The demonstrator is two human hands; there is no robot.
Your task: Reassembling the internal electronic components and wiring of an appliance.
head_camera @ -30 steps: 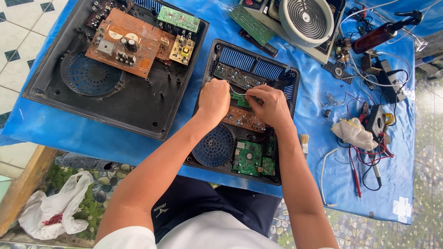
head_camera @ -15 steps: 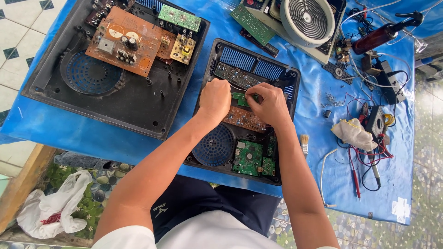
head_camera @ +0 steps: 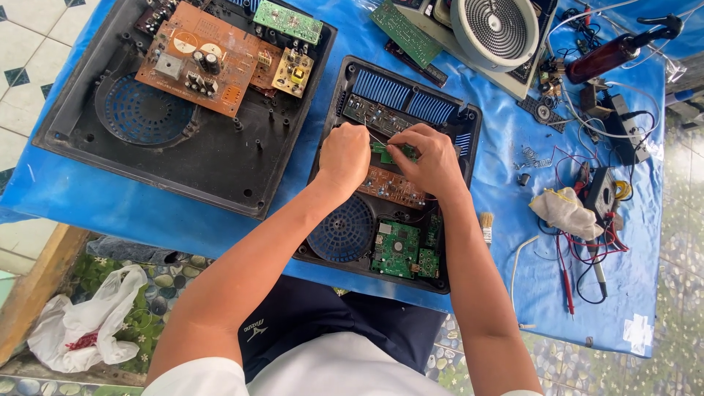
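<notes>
Head view: left hand point(head_camera: 345, 158) and right hand point(head_camera: 431, 158) meet at frame centre over the open black plastic cooker base point(head_camera: 352, 92) on the blue-covered table point(head_camera: 506, 169). Both hands' fingers pinch a small green circuit board point(head_camera: 383, 153), just above a brown circuit board point(head_camera: 392, 187). A larger black housing point(head_camera: 220, 172) lies upper left.

This looks like a small repair workshop for electronics. The surface point(head_camera: 103, 198) has a blue cover, and on it lie opened black cooker housings point(head_camera: 183, 158), bare circuit boards point(head_camera: 202, 59), a round heating coil point(head_camera: 500, 29) and test leads point(head_camera: 568, 282).
</notes>
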